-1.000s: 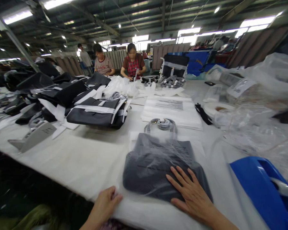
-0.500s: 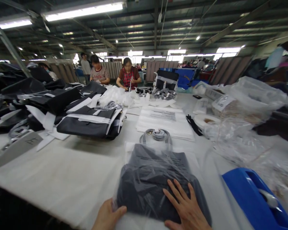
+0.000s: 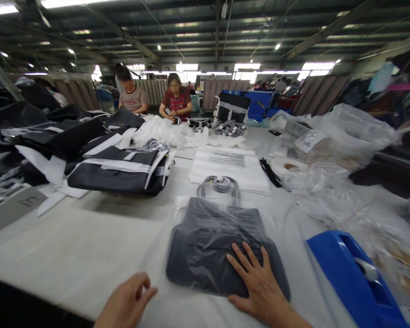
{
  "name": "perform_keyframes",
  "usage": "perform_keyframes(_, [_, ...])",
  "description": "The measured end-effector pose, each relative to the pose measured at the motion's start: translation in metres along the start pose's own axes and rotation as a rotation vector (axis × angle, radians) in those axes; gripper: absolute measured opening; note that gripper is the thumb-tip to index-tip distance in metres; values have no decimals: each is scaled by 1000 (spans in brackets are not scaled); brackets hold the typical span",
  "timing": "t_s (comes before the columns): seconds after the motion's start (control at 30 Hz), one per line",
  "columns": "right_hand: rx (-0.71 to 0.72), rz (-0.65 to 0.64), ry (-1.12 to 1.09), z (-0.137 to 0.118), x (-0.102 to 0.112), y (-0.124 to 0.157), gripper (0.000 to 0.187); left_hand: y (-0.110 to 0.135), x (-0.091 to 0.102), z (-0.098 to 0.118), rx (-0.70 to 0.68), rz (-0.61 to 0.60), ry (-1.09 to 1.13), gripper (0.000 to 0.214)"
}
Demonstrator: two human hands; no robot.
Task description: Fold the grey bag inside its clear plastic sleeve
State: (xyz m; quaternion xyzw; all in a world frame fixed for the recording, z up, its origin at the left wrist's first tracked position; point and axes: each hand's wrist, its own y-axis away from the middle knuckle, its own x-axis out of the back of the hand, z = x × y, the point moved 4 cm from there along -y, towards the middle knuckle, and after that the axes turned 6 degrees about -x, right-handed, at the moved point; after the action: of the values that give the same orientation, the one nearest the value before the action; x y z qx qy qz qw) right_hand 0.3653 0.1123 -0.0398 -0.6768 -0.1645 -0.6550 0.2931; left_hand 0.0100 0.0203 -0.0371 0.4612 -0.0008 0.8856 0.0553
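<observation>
A dark grey folded bag inside a clear plastic sleeve lies on the white table in front of me. My right hand lies flat on its near right corner, fingers spread. My left hand hovers just left of the sleeve's near edge, fingers loosely curled, holding nothing that I can see. A coiled grey strap rests at the far end of the sleeve.
A blue tape dispenser stands at the near right. A stack of white plastic bags lies beyond the strap. Black bags pile up on the left, clear plastic heaps on the right. Two people work at the far end.
My left hand has let go of the sleeve's near left edge and drawn back to the left. My right hand stays pressed on the bag. The view has shifted a little.
</observation>
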Motion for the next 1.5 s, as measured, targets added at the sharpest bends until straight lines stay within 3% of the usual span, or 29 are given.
perform_keyframes(0.07, [-6,-11,1,-2,3,0,89,-13,28,23,-346,203,-148,23])
perform_keyframes(0.1, [-11,-15,2,-3,4,0,88,-23,34,36,-546,228,-240,30])
perform_keyframes(0.2, [-21,-32,-1,-4,3,1,90,-54,20,64,-966,49,-507,50])
perform_keyframes(0.33, [-34,-66,-29,-2,-1,0,90,-70,-11,68,-1177,-145,-544,61])
perform_keyframes(0.5, [-70,-212,-123,-14,11,16,80,-51,-28,51,-1150,-191,-571,58])
perform_keyframes(0.57, [-31,-288,-180,-25,18,43,73,-46,-29,47,-1137,-207,-585,58])
perform_keyframes(0.67, [142,-353,-290,-28,27,103,69,-47,-31,46,-1132,-230,-551,57])
perform_keyframes(0.73, [170,-256,-313,-5,36,141,67,-48,-30,46,-1125,-240,-510,58])
perform_keyframes(0.83, [-86,147,-80,63,55,168,66,-49,-29,45,-1115,-254,-495,57])
perform_keyframes(0.9, [-147,228,107,99,60,163,67,-49,-30,44,-1111,-282,-527,56])
perform_keyframes(0.97, [-4,144,185,111,61,144,68,-48,-31,43,-1103,-322,-558,55])
perform_keyframes(1.07, [339,-116,46,93,65,115,65,-49,-32,45,-1075,-382,-541,55])
perform_keyframes(1.13, [445,-315,-176,77,70,105,59,-51,-28,48,-1047,-424,-482,56])
perform_keyframes(1.2, [400,-453,-426,68,73,100,50,-51,-19,51,-1033,-506,-400,57])
perform_keyframes(1.27, [243,-489,-627,71,69,98,40,-48,-5,52,-1034,-635,-328,59])
perform_keyframes(1.33, [53,-449,-748,79,60,99,37,-44,12,49,-1039,-733,-272,64])
perform_keyframes(1.4, [-92,-399,-808,87,52,101,40,-42,29,45,-1039,-748,-232,74])
perform_keyframes(1.5, [-187,-341,-863,91,48,101,39,-42,43,38,-1055,-738,-223,86])
